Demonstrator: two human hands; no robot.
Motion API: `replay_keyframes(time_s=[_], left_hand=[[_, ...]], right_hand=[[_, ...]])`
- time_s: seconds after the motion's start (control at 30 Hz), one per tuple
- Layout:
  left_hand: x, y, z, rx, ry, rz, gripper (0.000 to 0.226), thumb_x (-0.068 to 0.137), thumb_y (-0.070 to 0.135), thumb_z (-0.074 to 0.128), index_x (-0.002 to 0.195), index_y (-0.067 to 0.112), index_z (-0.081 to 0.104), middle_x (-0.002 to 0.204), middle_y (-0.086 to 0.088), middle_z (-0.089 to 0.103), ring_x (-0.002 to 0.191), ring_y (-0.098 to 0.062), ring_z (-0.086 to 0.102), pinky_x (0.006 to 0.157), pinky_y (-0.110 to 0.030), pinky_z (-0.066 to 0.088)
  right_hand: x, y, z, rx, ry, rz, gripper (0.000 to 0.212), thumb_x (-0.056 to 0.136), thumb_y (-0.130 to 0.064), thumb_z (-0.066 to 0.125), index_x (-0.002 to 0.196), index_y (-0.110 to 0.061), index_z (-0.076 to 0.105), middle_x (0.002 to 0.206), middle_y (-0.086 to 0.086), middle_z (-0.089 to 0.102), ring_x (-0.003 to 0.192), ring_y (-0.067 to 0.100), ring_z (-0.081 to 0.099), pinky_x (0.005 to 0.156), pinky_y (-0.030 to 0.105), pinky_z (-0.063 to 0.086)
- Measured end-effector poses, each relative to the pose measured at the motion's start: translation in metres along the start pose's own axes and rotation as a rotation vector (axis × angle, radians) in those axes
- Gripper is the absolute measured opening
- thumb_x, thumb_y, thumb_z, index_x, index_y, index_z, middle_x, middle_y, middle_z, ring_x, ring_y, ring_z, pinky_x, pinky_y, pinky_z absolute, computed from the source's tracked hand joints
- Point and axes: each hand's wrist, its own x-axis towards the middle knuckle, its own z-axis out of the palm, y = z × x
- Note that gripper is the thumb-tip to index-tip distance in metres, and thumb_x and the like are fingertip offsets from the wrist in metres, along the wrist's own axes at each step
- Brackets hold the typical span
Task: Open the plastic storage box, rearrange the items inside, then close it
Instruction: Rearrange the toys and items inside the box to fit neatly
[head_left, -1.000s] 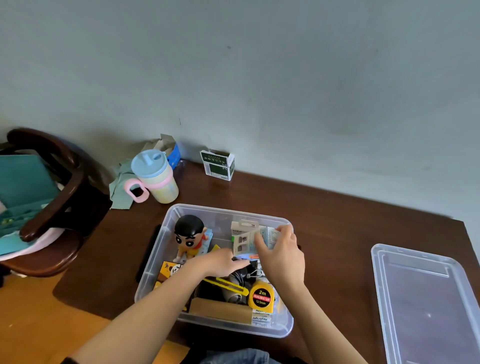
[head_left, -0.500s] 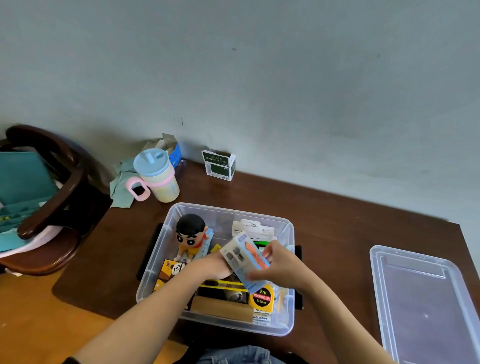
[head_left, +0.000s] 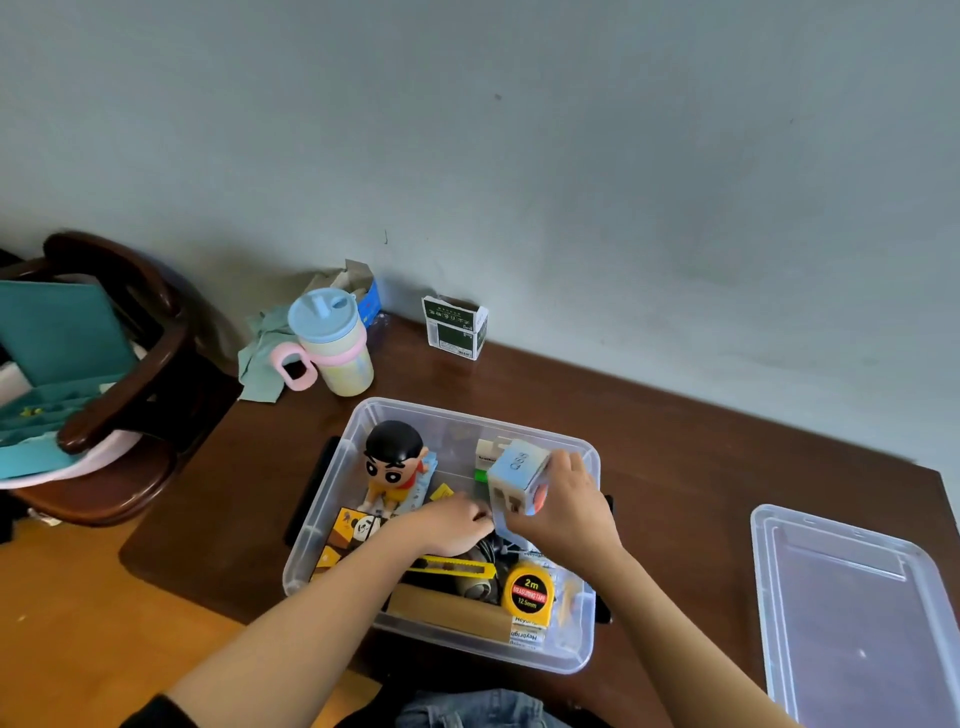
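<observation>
Raised and turned since earlier, one small cardboard packet (head_left: 517, 480) was pinched by the right hand (head_left: 563, 506) over one clear plastic box (head_left: 332, 519) on the wooden tabletop (head_left: 675, 467); the left hand (head_left: 449, 530) was curled inside, its grip hidden; one rectangular lid (head_left: 857, 613) lay apart.

Looking like a lived-in home room: dark wooden desk (head_left: 701, 467) sitting against a plain painted wall (head_left: 571, 156). Pastel sippy cup (head_left: 335, 345) standing beside a crumpled cloth (head_left: 260, 364), wooden armchair (head_left: 130, 322) holding clutter.
</observation>
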Motion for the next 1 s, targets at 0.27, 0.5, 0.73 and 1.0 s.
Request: replay_keyframes(time_s=[0.27,0.5,0.73,1.0], left_hand=[[0.004,0.001,-0.006,0.176,-0.086,-0.046,0.047,0.1,0.041,0.03,0.127,0.009,0.053,0.129,-0.011,0.053,0.109,-0.025,0.053,0.094,-0.036,0.042],[0.007,0.0,-0.01,0.062,-0.093,-0.117,0.056,0.099,0.052,0.023,0.124,0.014,0.056,0.105,-0.013,0.062,0.093,-0.025,0.059,0.088,-0.036,0.045],[0.011,0.001,-0.005,0.064,-0.031,-0.135,0.043,0.102,0.042,0.022,0.118,0.016,0.053,0.087,-0.01,0.056,0.077,-0.021,0.05,0.073,-0.032,0.041],[0.009,0.002,-0.003,-0.009,-0.011,-0.143,0.051,0.103,0.043,0.019,0.123,0.01,0.053,0.096,-0.012,0.057,0.087,-0.022,0.056,0.082,-0.034,0.043]], right_hand=[[-0.003,-0.015,0.039,0.356,0.273,0.343,0.063,0.066,-0.058,0.074,0.092,-0.015,0.037,0.095,0.0,0.051,0.075,0.019,0.058,0.052,0.029,0.043],[-0.001,-0.018,0.058,0.466,0.276,0.5,0.067,0.064,-0.058,0.076,0.093,-0.016,0.033,0.101,0.004,0.051,0.072,0.02,0.05,0.057,0.029,0.039],[-0.003,-0.014,0.055,0.393,0.16,0.439,0.072,0.065,-0.078,0.056,0.102,-0.02,0.036,0.102,-0.004,0.055,0.077,0.013,0.054,0.055,0.026,0.042],[0.013,0.002,0.028,-0.024,0.092,-0.109,0.058,0.088,-0.033,0.063,0.139,-0.033,0.036,0.126,-0.003,0.042,0.101,0.02,0.06,0.064,0.028,0.051]])
